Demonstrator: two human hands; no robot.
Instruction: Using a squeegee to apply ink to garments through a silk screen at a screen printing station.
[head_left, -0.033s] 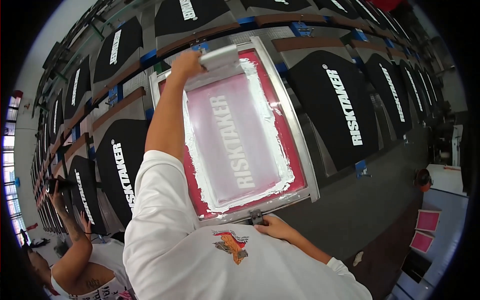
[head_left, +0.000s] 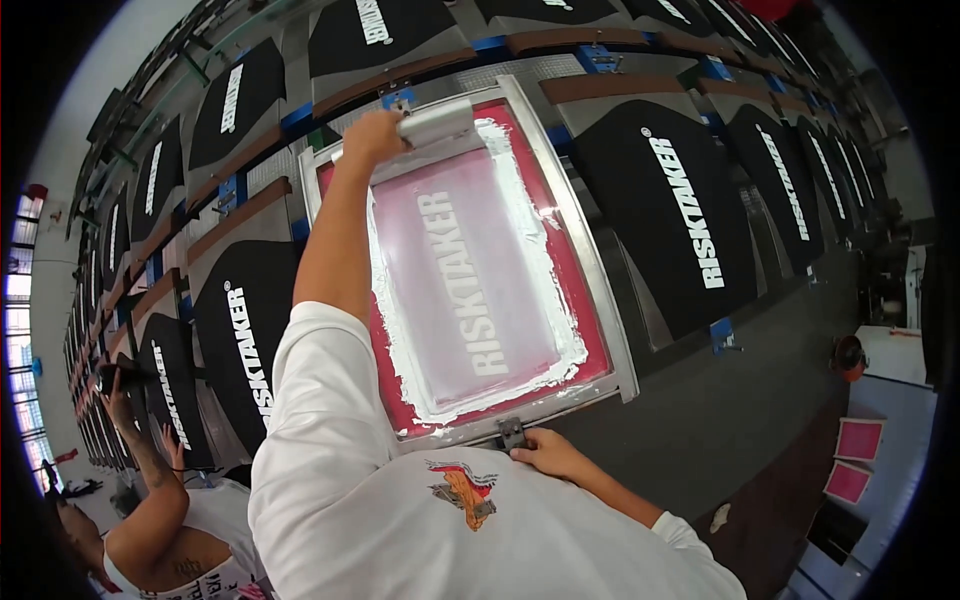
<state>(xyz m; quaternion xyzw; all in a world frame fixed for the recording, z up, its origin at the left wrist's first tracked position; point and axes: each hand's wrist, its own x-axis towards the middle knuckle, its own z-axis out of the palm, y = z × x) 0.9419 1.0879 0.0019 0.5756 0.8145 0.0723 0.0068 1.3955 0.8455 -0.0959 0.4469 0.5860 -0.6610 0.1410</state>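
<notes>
One hand (head_left: 550,453) at near frame edge (head_left: 560,401)

Before you: one screen frame (head_left: 590,290); squeegee (head_left: 445,122) on it, far end; clamp (head_left: 512,433) at near edge. Left, right, beyond: fabric panels (head_left: 680,225) on boards (head_left: 270,215). Your left: co-worker (head_left: 185,535).

The person there wears a loose white T-shirt (head_left: 400,530), its short left sleeve (head_left: 325,365) creased and hemmed. A small print (head_left: 464,496) in red, orange-brown and dark grey marks the front. The right sleeve (head_left: 685,537) is white too; left hand (head_left: 374,138) and right hand (head_left: 550,454) are bare.
</notes>
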